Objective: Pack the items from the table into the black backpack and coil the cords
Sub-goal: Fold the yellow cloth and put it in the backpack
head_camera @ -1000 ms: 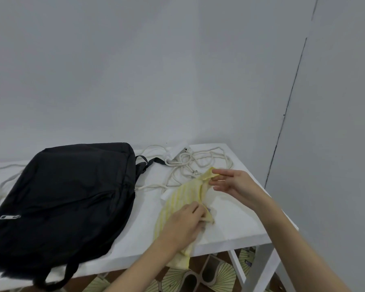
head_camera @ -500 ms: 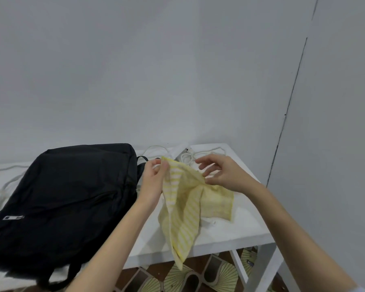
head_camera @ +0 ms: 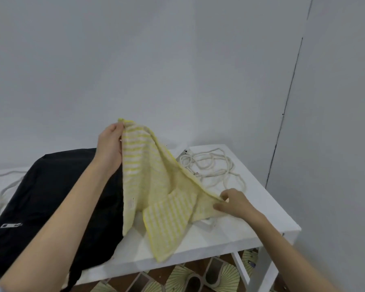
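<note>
A yellow-and-white striped towel (head_camera: 154, 186) hangs spread between my hands above the white table (head_camera: 268, 209). My left hand (head_camera: 110, 144) grips its top corner, raised above the black backpack (head_camera: 51, 197). My right hand (head_camera: 234, 202) pinches another corner low near the table top. The backpack lies flat on the table's left side, zipped as far as I can see. A tangled white cord (head_camera: 213, 167) lies at the table's back right, with a white plug (head_camera: 183, 153) at its far end.
Another white cord (head_camera: 2, 186) trails along the table's left edge beside the backpack. A small white object (head_camera: 208, 223) peeks out under the towel. Grey walls stand behind and to the right. Patterned floor tiles (head_camera: 188, 279) show below the table.
My left hand has lifted the towel's corner up and to the left. My right hand has moved down and right with the other corner, spreading the towel out.
</note>
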Demonstrator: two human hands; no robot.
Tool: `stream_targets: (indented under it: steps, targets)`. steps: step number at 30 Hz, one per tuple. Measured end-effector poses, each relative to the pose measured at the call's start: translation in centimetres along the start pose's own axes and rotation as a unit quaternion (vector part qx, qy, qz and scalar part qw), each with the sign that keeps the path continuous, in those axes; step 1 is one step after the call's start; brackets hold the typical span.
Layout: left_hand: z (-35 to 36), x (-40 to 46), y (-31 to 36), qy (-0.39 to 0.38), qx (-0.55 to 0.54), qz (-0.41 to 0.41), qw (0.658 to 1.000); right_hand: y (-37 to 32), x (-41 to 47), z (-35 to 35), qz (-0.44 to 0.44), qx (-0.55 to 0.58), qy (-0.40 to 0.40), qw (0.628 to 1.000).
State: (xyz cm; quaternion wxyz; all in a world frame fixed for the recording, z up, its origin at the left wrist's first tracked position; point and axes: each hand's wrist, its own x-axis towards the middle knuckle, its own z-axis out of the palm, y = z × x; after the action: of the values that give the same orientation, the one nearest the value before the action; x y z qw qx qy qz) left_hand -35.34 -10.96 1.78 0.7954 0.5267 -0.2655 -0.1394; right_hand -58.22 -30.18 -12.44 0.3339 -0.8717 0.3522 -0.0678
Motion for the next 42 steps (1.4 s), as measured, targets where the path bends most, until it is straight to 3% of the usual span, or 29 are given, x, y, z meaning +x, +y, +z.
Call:
stream_targets:
  steps: [2, 4, 8, 10, 13, 16, 17, 19, 21, 24, 27, 36, 42]
  targets:
    - [-1.2, 1.3, 2.0, 0.026, -0.017, 0.019, 0.999, -0.9, 0.1, -2.7, -0.034, 0.104, 0.049, 0.993]
    - [-2.4, 2.1, 3.6, 0.026, -0.056, 0.017, 0.998, -2.1, -0.2, -6.0, -0.06, 0.288, 0.033, 0.955]
    - [-3.4, 2.2, 5.1, -0.02, -0.086, -0.036, 0.995, -3.9, 0.0, -10.5, -0.093, 0.589, -0.068, 0.8]
    - [-3.1, 2.3, 5.0, 0.008, -0.094, -0.086, 0.992, -4.7, 1.0, -11.3, -0.094, 0.647, -0.045, 0.756]
    - [-2.1, 1.9, 4.0, 0.071, -0.139, -0.154, 0.976, -6.0, 2.2, -11.6, -0.07, 0.666, -0.004, 0.742]
    - [-0.5, 0.6, 2.2, 0.054, -0.152, -0.188, 0.969, -7.2, 1.8, -10.7, -0.12, 0.702, -0.102, 0.695]
    - [0.0, 0.1, 1.5, 0.035, -0.145, -0.19, 0.97, -7.6, 1.3, -10.4, -0.144, 0.68, -0.136, 0.706]
    - [1.3, -0.9, 0.3, -0.004, -0.114, -0.189, 0.975, -8.6, 0.2, -9.7, -0.186, 0.571, -0.167, 0.782]
    - [2.5, -1.9, -0.9, -0.044, -0.05, -0.165, 0.984, -10.0, -0.4, -8.7, -0.21, 0.425, -0.118, 0.873]
    - [4.3, -4.3, -1.8, -0.092, 0.018, -0.143, 0.985, -11.9, -1.0, -7.3, -0.268, 0.279, -0.014, 0.922]
    - [5.1, -5.6, -2.1, -0.121, 0.066, -0.108, 0.985, -12.7, -0.6, -6.7, -0.296, 0.188, 0.104, 0.931]
    - [5.9, -6.7, -2.3, -0.09, 0.081, -0.019, 0.992, -13.2, -0.9, -6.0, -0.309, 0.27, 0.101, 0.906]
    - [5.7, -6.4, -2.7, -0.044, 0.193, 0.139, 0.97, -14.6, -0.5, -6.8, -0.297, 0.217, 0.212, 0.905]
